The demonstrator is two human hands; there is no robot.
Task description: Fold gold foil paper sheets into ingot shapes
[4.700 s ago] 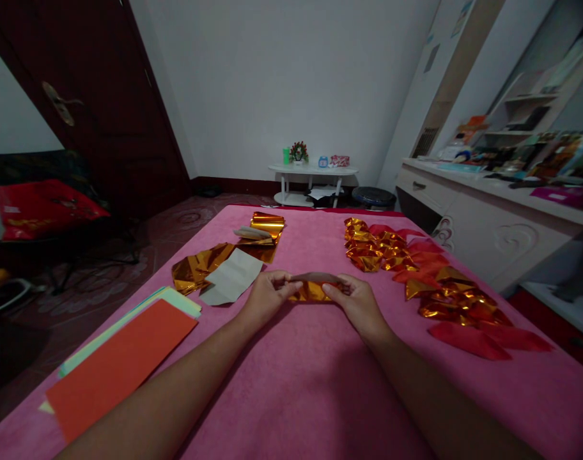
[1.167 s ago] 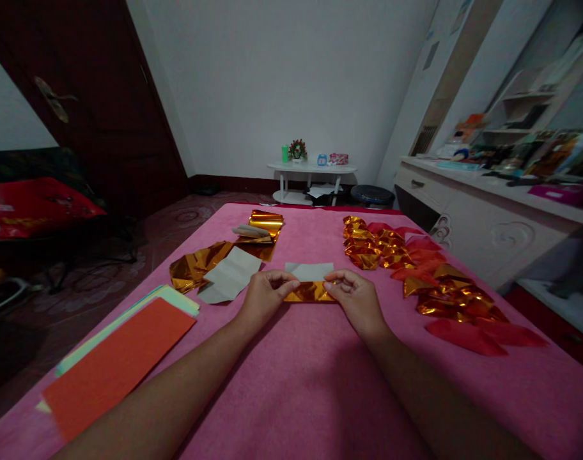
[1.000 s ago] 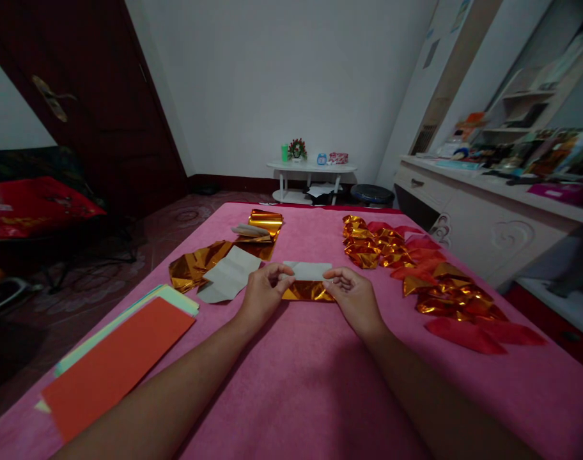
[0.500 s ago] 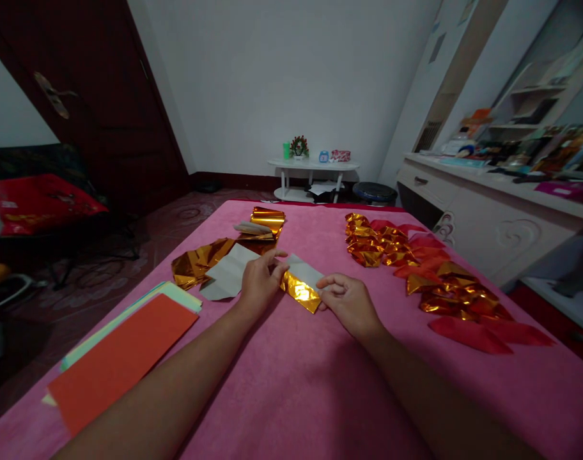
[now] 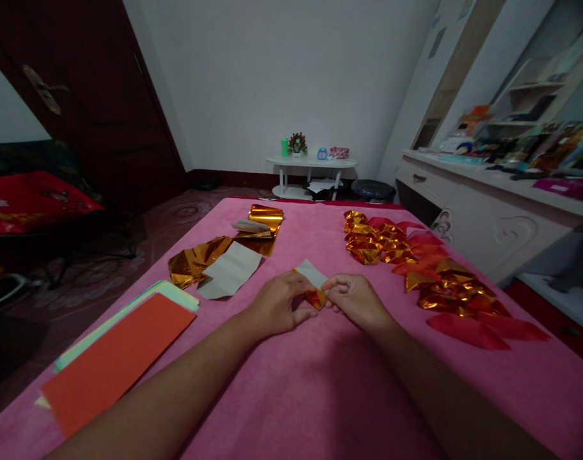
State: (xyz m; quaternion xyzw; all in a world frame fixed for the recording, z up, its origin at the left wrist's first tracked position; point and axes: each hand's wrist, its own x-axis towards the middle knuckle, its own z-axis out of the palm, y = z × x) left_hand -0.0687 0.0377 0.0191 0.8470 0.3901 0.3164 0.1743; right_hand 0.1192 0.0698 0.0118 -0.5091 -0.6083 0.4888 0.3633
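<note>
A small piece of gold foil paper (image 5: 312,273), its pale back facing up and a gold strip folded over along the near side, lies on the pink cloth between my hands. My left hand (image 5: 280,304) curls over its left part, fingers on the gold strip and thumb at the near edge, covering much of it. At the right end, my right hand (image 5: 357,299) pinches the paper's corner between thumb and fingers. Left of my hands is a pale-backed foil sheet (image 5: 231,271), beside crumpled gold foil (image 5: 195,260).
A roll of gold foil (image 5: 266,217) lies at the far left of the pink-covered table (image 5: 291,396). Orange paper (image 5: 121,354) tops a stack of coloured sheets at left. Folded gold foil pieces (image 5: 457,291) and red pieces (image 5: 483,331) lie in rows at right.
My left hand has moved nearer and right, from the paper's far left corner onto its gold strip, which is now mostly covered. My right hand stays at the right end.
</note>
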